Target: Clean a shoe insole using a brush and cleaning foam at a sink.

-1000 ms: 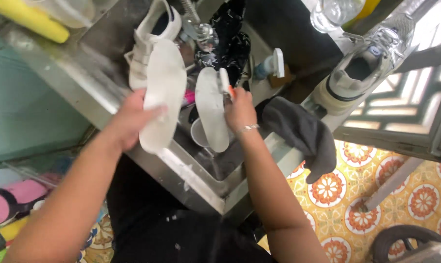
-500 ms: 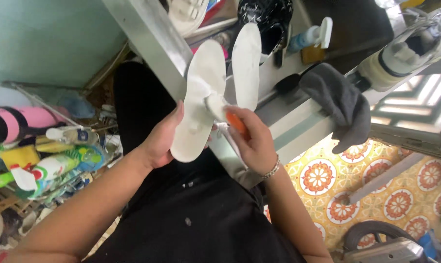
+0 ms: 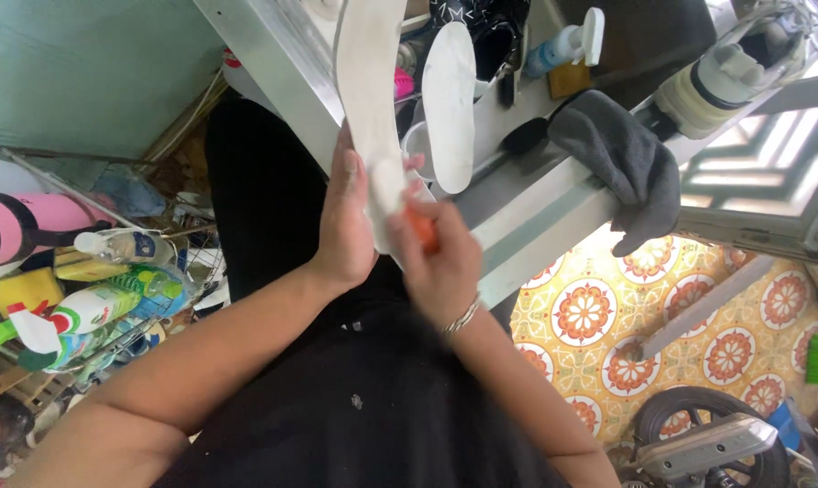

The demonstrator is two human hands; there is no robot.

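My left hand point(image 3: 347, 226) grips a long white shoe insole point(image 3: 370, 108) by its lower end and holds it upright in front of me. My right hand point(image 3: 440, 262) is closed around a small orange-handled tool point(image 3: 420, 228) pressed against the insole's lower end; its working tip is hidden. A second white insole point(image 3: 450, 104) leans in the metal sink point(image 3: 517, 203) just behind my hands.
A grey cloth point(image 3: 624, 163) hangs over the sink's edge, with a white sneaker point(image 3: 720, 81) and a spray bottle point(image 3: 567, 41) beyond. A wire rack of bottles point(image 3: 93, 307) stands at left. Patterned floor tiles point(image 3: 607, 316) and a wheel point(image 3: 707, 438) lie at right.
I have drawn the insole closer and turned it more edge-on. My right hand shifted from beside the insole to its lower end. The view tilted down toward my lap.
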